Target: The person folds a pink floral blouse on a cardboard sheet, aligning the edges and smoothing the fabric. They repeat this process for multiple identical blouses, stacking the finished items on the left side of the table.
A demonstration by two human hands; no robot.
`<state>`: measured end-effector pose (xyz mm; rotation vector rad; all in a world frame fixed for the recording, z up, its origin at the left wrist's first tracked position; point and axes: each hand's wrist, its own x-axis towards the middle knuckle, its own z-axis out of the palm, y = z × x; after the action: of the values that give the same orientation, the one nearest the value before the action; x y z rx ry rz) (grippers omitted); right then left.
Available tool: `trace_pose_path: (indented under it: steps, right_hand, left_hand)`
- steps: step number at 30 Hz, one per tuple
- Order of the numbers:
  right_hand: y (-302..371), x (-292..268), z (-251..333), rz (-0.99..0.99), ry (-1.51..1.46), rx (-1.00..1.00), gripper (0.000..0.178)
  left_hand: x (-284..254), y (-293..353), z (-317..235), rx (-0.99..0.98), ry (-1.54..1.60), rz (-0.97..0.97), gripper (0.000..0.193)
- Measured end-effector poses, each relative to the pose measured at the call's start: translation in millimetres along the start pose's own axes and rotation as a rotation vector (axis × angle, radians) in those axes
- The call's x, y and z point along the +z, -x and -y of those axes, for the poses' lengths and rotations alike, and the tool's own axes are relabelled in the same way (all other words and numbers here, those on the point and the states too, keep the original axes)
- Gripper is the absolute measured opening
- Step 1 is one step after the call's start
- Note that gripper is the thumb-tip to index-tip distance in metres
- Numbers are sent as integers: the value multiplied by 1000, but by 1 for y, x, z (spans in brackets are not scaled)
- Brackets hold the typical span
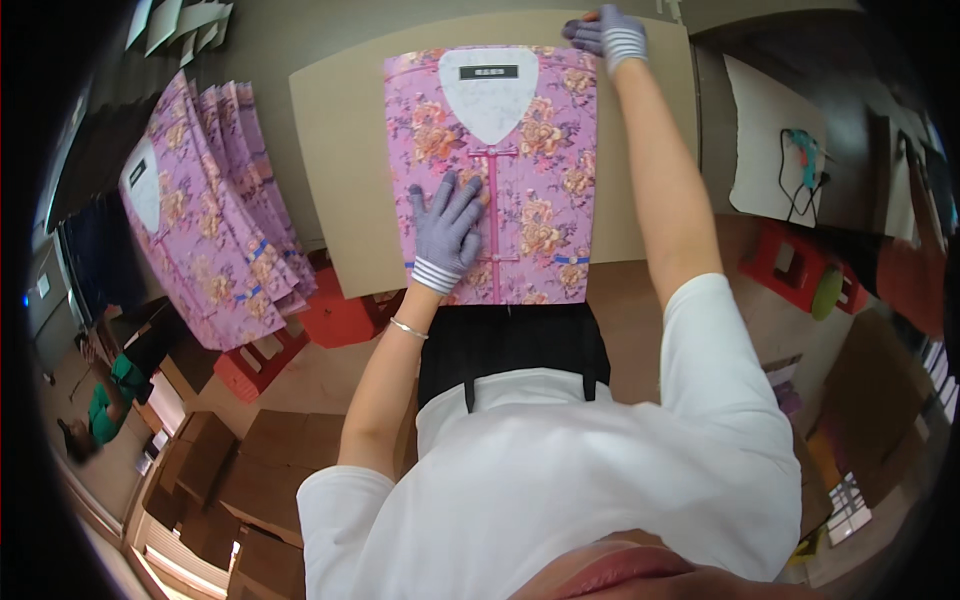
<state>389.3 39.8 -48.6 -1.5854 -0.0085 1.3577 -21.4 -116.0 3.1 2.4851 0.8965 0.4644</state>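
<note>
The left hand (447,230), gloved, lies flat with fingers spread on a pink floral garment-shaped piece (540,195); the right hand (608,38), also gloved, is beyond its upper right corner, fingers bent, and whether they pinch anything I cannot tell. The piece, with a white neck panel (488,100), lies on a tan board (335,190) on the worktop (330,35). To the left are similar floral pieces (185,215), overlapping; to the right, a turquoise glue gun (803,148) on a white sheet (755,125). Below sit red stools (262,365) and cardboard boxes (280,460).
</note>
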Motion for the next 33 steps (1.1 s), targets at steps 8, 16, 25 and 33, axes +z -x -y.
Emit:
trace_pose_path:
  steps: [8, 16, 25, 33]
  right_hand:
    - [170, -114, -147, -102, 1022, -596, 36]
    - [287, 17, -193, 260, 840, -642, 47]
    - [371, 213, -161, 932, 283, -454, 43]
    - [203, -78, -124, -325, 1105, -594, 47]
  left_hand:
    - [-27, 70, 24, -1050, 760, -389, 45]
    - [-145, 89, -6, -1030, 402, -683, 49]
    - [-402, 216, 260, -1155, -347, -605, 52]
    - [-305, 155, 210, -640, -948, -796, 42]
